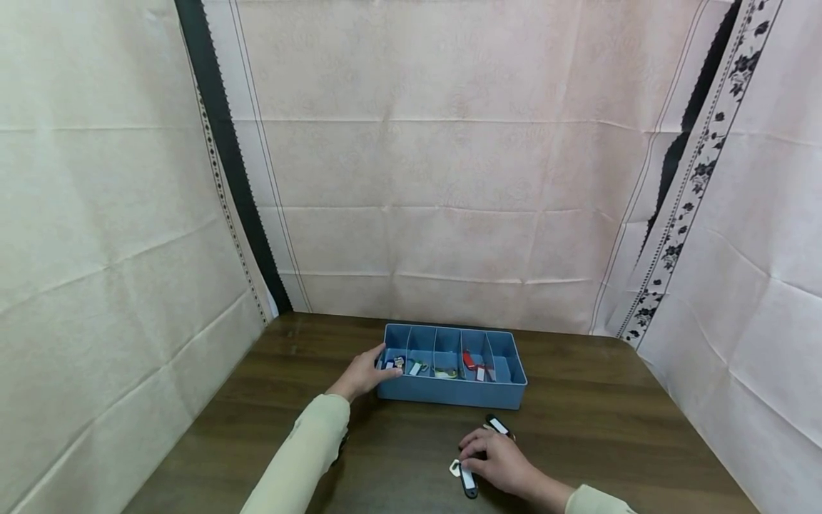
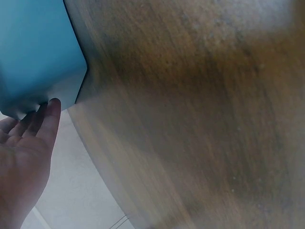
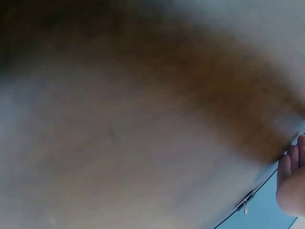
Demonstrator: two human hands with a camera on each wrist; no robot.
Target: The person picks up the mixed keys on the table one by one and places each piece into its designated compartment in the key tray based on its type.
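A long blue divided box [image 1: 449, 392] stands on the table. My left hand [image 1: 364, 371] holds its left end, thumb at the near corner of the rim and fingers along the end wall. In the left wrist view the fingertips [image 2: 54, 106] touch the outside of that wall. Nearer me, my right hand [image 1: 493, 457] pinches a black key tag [image 1: 469, 482] with a white label, a pale metal key [image 1: 455, 467] beside it. Just beyond the fingers lies another black key tag [image 1: 499, 425], partly covered by the hand.
Compartments of the box hold dark blue tags [image 1: 394, 363], a green tag [image 1: 416, 368], yellow-green tags [image 1: 446, 373] and red tags [image 1: 470, 361], left to right. The brown wooden table [image 1: 591, 421] is enclosed by pale cloth [image 1: 411, 171] at the back and sides.
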